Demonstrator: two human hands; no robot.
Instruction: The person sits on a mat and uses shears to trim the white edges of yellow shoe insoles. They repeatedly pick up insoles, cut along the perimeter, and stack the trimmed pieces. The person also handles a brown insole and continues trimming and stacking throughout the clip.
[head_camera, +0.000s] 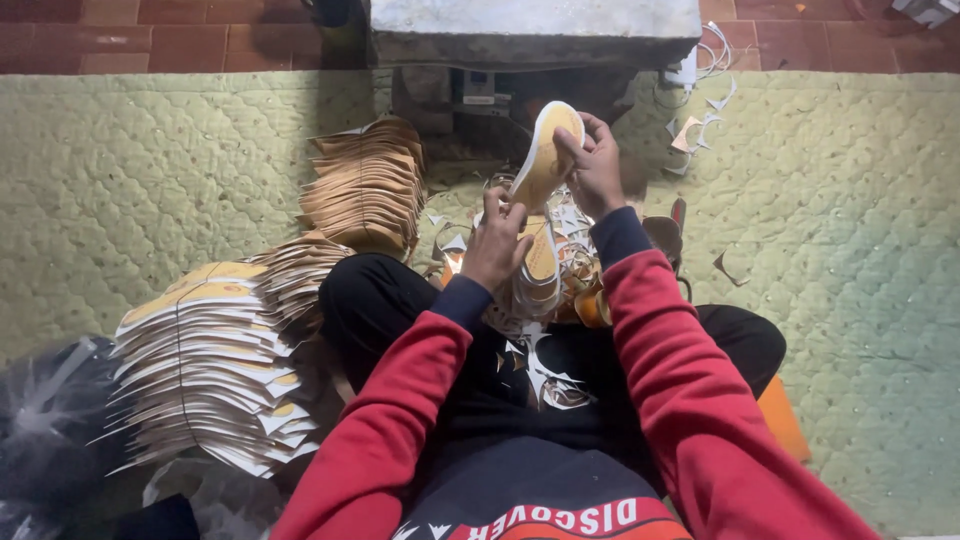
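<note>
Head view, seated worker on a quilted mat. Nearest the camera, two red sleeves with dark blue cuffs extend forward over black trousers littered with thin white paper offcuts (548, 380). At the lower left lies a fanned stack of flat insole-shaped card pieces (205, 375), white-edged with yellow faces; a second, browner stack (368, 185) stands further out on the mat.

The left hand (497, 245) is curled, fingers closed around the top of a small bundle of yellow insoles (540, 265) held upright over the lap. The right hand (596, 170) is raised higher, thumb and fingers pinching the edge of a single insole (546, 152), an elongated oval with a white rim and yellow face, tilted up and away from the body.

Beyond the hands, the pale green quilted mat (850, 230) shows a stitched diamond texture. Scattered white trimmings (700, 125) lie near a grey block-topped machine (530, 40); red floor tiles (160, 35) follow behind.
</note>
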